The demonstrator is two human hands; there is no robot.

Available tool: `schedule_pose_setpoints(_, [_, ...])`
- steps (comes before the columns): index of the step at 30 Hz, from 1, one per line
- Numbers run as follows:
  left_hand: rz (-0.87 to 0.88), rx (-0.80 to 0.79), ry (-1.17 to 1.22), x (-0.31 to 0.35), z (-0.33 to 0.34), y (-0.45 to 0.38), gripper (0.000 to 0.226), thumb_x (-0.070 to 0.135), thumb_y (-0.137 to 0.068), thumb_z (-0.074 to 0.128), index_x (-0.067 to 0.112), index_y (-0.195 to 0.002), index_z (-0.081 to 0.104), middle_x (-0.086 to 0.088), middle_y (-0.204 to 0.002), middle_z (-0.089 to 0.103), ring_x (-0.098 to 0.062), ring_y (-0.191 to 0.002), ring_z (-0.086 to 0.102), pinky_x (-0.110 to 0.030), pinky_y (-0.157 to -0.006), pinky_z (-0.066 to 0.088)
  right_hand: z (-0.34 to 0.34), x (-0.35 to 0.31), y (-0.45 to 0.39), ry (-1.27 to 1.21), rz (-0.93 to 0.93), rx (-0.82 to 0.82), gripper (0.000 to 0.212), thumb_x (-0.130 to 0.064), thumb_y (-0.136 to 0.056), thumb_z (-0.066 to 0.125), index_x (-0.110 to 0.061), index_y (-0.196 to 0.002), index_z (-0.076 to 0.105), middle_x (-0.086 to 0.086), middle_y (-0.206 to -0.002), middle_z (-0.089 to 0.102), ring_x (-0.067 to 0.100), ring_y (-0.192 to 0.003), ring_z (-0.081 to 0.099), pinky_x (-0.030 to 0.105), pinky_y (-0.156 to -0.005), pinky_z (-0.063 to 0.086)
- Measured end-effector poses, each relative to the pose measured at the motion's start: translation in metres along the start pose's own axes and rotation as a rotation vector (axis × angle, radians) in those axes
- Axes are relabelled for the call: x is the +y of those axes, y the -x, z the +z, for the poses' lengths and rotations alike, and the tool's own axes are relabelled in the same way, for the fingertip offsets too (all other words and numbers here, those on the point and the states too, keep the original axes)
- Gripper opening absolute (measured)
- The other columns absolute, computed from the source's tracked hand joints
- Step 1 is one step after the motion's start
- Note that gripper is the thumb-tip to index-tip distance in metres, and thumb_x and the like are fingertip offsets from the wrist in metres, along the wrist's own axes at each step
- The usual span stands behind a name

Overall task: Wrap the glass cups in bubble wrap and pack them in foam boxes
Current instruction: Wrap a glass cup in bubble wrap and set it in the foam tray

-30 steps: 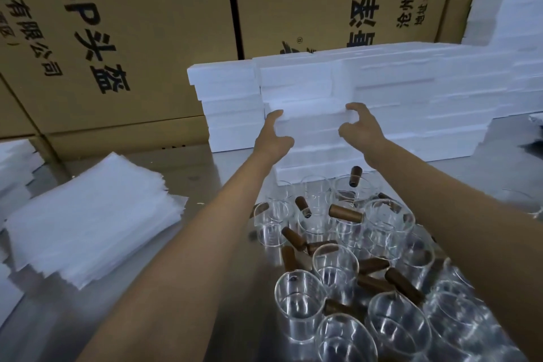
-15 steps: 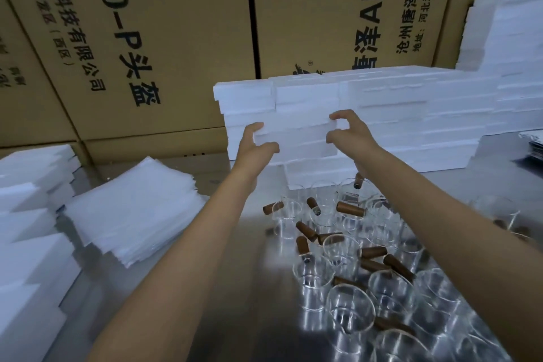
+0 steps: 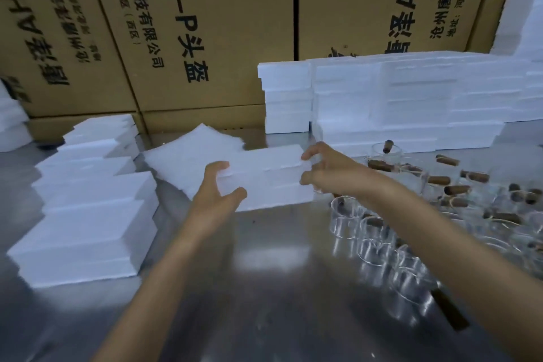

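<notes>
The fingers (image 3: 221, 166) of the left hand (image 3: 212, 197) curl over the top left edge of a white foam box (image 3: 266, 178), with the thumb spread against its near face; the box sits between the two hands. At its right end the right hand (image 3: 326, 169) pinches the box, upper fingers hooked on the top corner and lower fingers and thumb against the end face. The box's bottom edge lies close to the shiny metal counter (image 3: 264, 288); whether it touches cannot be told. It shows seams along its near face, like stacked parts.

Just behind the box lies a stack of thin white wrap sheets (image 3: 191, 161), partly hidden by it. To the left, foam boxes (image 3: 88, 229) stand in stepped stacks on the counter. Behind and to the right, a long wall of stacked foam boxes (image 3: 411, 103) runs along the back. Right of the right forearm, many glass cups (image 3: 379, 238) with brown handles crowd the counter, blurred, some upright and some tipped. Large cardboard cartons (image 3: 205, 23) with black printing rise behind everything.
</notes>
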State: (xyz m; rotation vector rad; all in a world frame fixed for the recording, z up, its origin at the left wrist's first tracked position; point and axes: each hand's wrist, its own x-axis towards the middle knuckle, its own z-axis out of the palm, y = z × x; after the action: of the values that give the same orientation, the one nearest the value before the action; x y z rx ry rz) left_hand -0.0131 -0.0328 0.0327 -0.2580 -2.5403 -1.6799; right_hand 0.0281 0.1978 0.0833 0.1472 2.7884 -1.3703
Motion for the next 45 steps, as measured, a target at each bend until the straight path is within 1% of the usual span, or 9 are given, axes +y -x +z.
schedule_pose_setpoints(7, [-0.128, -0.033, 0.014, -0.042, -0.01, 0.041, 0.005, 0.05, -0.098, 0.05, 0.049, -0.102, 0.046, 0.005, -0.093, 0.055, -0.014, -0.082, 0.058, -0.029, -0.074, 0.048, 0.041, 0.026, 0.023, 0.245, 0.006, -0.076, 0.033, -0.035, -0.087, 0.061, -0.029, -0.112, 0.041, 0.007, -0.107, 0.062, 0.012, -0.078, 0.056, 0.029, -0.07, 0.044])
schedule_pose_setpoints(12, [-0.14, 0.101, 0.142, -0.04, -0.018, 0.017, 0.015, 0.032, -0.104, 0.045, 0.043, -0.097, 0.053, 0.007, -0.1, 0.054, -0.02, -0.086, 0.06, -0.032, -0.071, 0.05, 0.044, 0.028, 0.024, 0.257, -0.017, -0.056, 0.047, -0.032, -0.087, 0.06, -0.028, -0.127, 0.036, 0.005, -0.106, 0.062, 0.015, -0.09, 0.061, 0.034, -0.08, 0.049])
schedule_pose_setpoints(16, [-0.208, 0.26, 0.331, -0.031, -0.035, -0.027, 0.011, 0.025, -0.102, 0.053, 0.034, -0.099, 0.058, 0.002, -0.118, 0.051, -0.021, -0.078, 0.061, -0.047, -0.093, 0.055, 0.052, 0.034, 0.027, 0.341, -0.097, -0.013, 0.053, -0.031, -0.087, 0.059, -0.03, -0.134, 0.036, -0.006, -0.112, 0.05, 0.011, -0.094, 0.054, 0.029, -0.078, 0.042])
schedule_pose_setpoints(22, [-0.162, -0.044, 0.163, -0.022, -0.013, -0.077, 0.015, 0.021, -0.1, 0.056, 0.034, -0.098, 0.062, -0.003, -0.121, 0.055, -0.026, -0.105, 0.061, -0.03, -0.077, 0.056, 0.068, 0.049, 0.022, 0.423, -0.162, 0.031, 0.027, -0.033, -0.086, 0.062, -0.03, -0.111, 0.053, -0.007, -0.116, 0.043, 0.013, -0.107, 0.046, 0.027, -0.082, 0.033])
schedule_pose_setpoints(24, [-0.147, -0.131, 0.054, -0.027, -0.002, -0.083, 0.015, 0.019, -0.1, 0.055, 0.03, -0.102, 0.063, -0.005, -0.106, 0.059, -0.023, -0.089, 0.06, -0.029, -0.076, 0.05, 0.072, 0.054, 0.022, 0.409, -0.158, 0.039, 0.022, -0.035, -0.085, 0.062, -0.03, -0.105, 0.052, -0.01, -0.111, 0.042, 0.011, -0.099, 0.046, 0.027, -0.078, 0.035])
schedule_pose_setpoints(27, [-0.191, -0.115, 0.024, -0.041, 0.005, -0.087, 0.017, 0.013, -0.099, 0.053, 0.026, -0.103, 0.063, -0.006, -0.087, 0.057, -0.019, -0.07, 0.053, -0.026, -0.063, 0.045, 0.076, 0.063, 0.024, 0.35, -0.167, 0.079, 0.019, -0.035, -0.085, 0.062, -0.029, -0.096, 0.048, -0.011, -0.106, 0.044, 0.009, -0.094, 0.047, 0.021, -0.068, 0.035])
schedule_pose_setpoints(33, [-0.218, -0.052, 0.099, -0.06, 0.016, -0.084, 0.017, 0.012, -0.098, 0.054, 0.025, -0.099, 0.065, 0.005, -0.105, 0.059, -0.028, -0.096, 0.065, -0.036, -0.088, 0.055, 0.077, 0.067, 0.026, 0.322, -0.171, 0.108, 0.022, -0.034, -0.083, 0.063, -0.021, -0.091, 0.047, -0.009, -0.106, 0.041, 0.01, -0.098, 0.046, 0.026, -0.077, 0.039])
schedule_pose_setpoints(42, [-0.268, -0.152, 0.194, -0.065, 0.019, -0.082, 0.015, 0.019, -0.093, 0.068, 0.027, -0.1, 0.056, -0.004, -0.104, 0.066, -0.024, -0.081, 0.065, -0.03, -0.065, 0.056, 0.074, 0.059, 0.027, 0.261, -0.186, 0.075, 0.025, -0.032, -0.083, 0.065, -0.021, -0.099, 0.049, -0.013, -0.114, 0.043, 0.001, -0.098, 0.045, 0.016, -0.072, 0.033])
schedule_pose_setpoints(45, [-0.297, -0.204, 0.206, -0.069, 0.008, -0.084, 0.015, 0.019, -0.092, 0.069, 0.025, -0.1, 0.058, -0.005, -0.105, 0.068, -0.025, -0.084, 0.069, -0.037, -0.078, 0.058, 0.058, 0.054, 0.027, 0.183, -0.197, 0.093, 0.023, -0.032, -0.085, 0.064, -0.027, -0.103, 0.051, -0.018, -0.11, 0.045, -0.004, -0.088, 0.047, 0.009, -0.062, 0.031])
